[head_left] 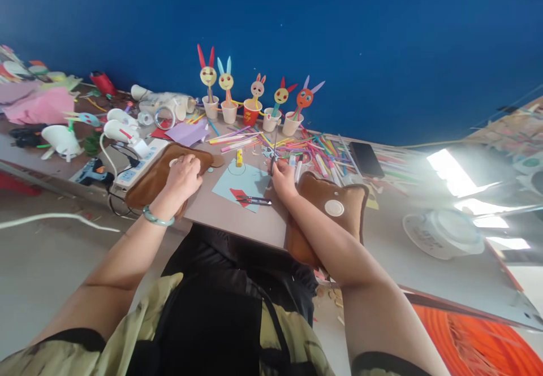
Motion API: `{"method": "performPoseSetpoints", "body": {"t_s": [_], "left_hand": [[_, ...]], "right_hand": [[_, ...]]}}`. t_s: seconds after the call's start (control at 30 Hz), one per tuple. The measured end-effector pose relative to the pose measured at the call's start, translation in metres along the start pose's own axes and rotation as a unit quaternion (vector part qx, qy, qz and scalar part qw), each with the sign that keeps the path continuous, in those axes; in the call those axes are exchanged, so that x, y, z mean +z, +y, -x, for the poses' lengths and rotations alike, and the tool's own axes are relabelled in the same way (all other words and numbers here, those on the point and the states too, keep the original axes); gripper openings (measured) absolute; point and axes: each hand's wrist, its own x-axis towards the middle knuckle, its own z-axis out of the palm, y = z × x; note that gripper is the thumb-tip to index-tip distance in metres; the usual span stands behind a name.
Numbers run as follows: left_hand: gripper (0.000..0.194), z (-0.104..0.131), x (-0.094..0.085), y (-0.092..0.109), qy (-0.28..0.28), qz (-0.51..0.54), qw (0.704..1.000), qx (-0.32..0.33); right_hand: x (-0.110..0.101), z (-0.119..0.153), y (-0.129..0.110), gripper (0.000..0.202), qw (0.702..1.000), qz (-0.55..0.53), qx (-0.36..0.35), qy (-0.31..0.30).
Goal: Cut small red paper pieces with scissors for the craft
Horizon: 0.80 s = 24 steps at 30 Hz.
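My left hand (185, 176) rests on a brown padded pouch (148, 186) at the left, its fingers curled; whatever is inside them, if anything, is hidden. A pair of scissors (275, 141) points away from me, upright in my right hand (283, 177), which is closed round the handles. Between my hands lies a sheet of light blue paper (223, 186) with a circle drawn on it. A small yellow block (240, 158) sits by that circle. Dark thread snips (257, 201) lie over a red paper piece (236, 195) on the sheet. Under my right forearm is a second brown pouch (352, 198).
Several rabbit-faced cup figures (229, 111) line the blue wall. Coloured sticks and pens (322, 158) are scattered before them, with a phone (366, 159) at right. A power strip (139, 167) and glue gun (95, 172) lie left. A white bowl-like container (443, 233) stands right.
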Motion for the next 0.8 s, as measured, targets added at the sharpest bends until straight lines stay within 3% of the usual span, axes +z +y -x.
{"method": "performPoseSetpoints", "body": {"t_s": [0.1,0.3,0.43,0.63,0.8], "left_hand": [[0.010,-0.010,-0.005,-0.017,-0.007,0.041,0.999,-0.030],[0.013,-0.017,0.000,-0.038,-0.020,0.081,0.997,0.000],[0.005,-0.010,0.007,-0.029,-0.049,0.060,0.996,0.050],[0.026,-0.007,0.015,-0.005,-0.069,0.024,0.992,0.100],[0.034,-0.013,0.024,-0.001,-0.075,0.016,0.990,0.117]], "right_hand": [[-0.001,0.001,0.000,0.052,1.000,0.001,0.001,-0.001],[-0.001,0.001,0.002,0.053,1.000,-0.003,0.001,-0.006],[0.000,0.000,0.002,0.052,1.000,-0.001,-0.004,-0.007],[-0.001,0.002,0.002,0.049,1.000,-0.002,0.012,-0.017],[-0.003,0.003,0.002,0.051,1.000,0.015,0.000,-0.019]]}}
